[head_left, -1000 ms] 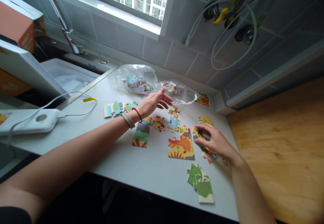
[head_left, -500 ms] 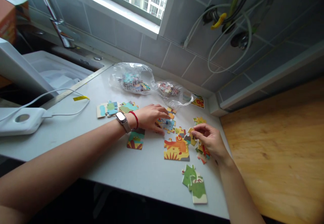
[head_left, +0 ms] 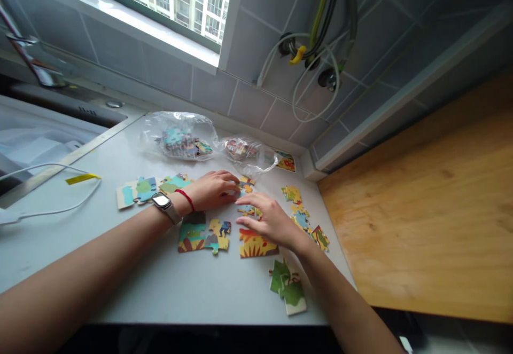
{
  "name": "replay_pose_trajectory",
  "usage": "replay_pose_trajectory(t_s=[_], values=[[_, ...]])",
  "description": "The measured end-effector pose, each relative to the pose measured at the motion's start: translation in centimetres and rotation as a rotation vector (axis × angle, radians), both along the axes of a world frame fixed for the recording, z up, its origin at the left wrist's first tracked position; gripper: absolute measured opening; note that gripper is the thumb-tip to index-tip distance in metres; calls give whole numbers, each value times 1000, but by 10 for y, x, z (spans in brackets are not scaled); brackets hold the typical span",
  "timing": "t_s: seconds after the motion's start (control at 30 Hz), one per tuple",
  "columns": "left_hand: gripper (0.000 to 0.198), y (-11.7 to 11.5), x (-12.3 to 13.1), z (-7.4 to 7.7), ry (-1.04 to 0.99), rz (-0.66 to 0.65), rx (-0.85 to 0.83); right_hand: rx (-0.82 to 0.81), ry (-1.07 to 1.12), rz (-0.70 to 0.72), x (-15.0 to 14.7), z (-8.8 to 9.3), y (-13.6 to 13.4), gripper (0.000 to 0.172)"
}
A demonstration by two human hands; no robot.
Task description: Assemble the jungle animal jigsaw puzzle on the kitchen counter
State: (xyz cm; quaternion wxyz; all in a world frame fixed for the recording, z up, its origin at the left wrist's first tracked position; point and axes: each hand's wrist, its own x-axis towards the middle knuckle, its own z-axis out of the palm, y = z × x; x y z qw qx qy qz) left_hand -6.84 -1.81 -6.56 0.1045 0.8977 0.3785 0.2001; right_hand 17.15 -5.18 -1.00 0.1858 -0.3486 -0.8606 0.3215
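Puzzle pieces (head_left: 258, 245) partly beneath right grip (head_left: 273, 220), beside left grip (head_left: 210, 189)

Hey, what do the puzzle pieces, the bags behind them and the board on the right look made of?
Puzzle pieces: probably printed cardboard, judging by the pale cut edges; finish looks matte.
Bags: clear, glossy plastic film, see-through with crinkled highlights.
Board: wood or wood-look laminate, showing brown grain; sheen looks low.

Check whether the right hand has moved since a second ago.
Yes; the right hand has moved left, away from the wooden panel and toward the left hand.
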Motion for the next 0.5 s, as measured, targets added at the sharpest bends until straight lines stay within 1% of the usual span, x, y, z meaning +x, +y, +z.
replay_pose_trajectory(t_s=[0.03,0.1,0.17,0.2,0.23,0.27,0.33,0.4,0.5], values=[[18,1,-1,-1,-8,13,-4,78,-53,-69,14,2,9,29],[18,3,-2,-3,-16,38,-15,170,-182,-292,50,2,29,30],[18,3,-2,-2,-12,55,-21,204,-274,-542,88,-6,48,37],[18,3,-2,-1,-11,56,-24,197,-295,-625,105,-11,57,45],[18,2,-2,2,-11,55,-26,165,-295,-651,119,-17,63,53],[18,0,-2,5,-9,53,-27,113,-276,-638,131,-24,69,57],[17,-4,0,15,0,61,-39,69,-227,-614,146,-34,75,57],[20,-8,1,26,12,67,-91,70,-193,-611,152,-41,79,57],[33,-14,3,38,54,26,-258,101,-163,-660,157,-46,83,58]])
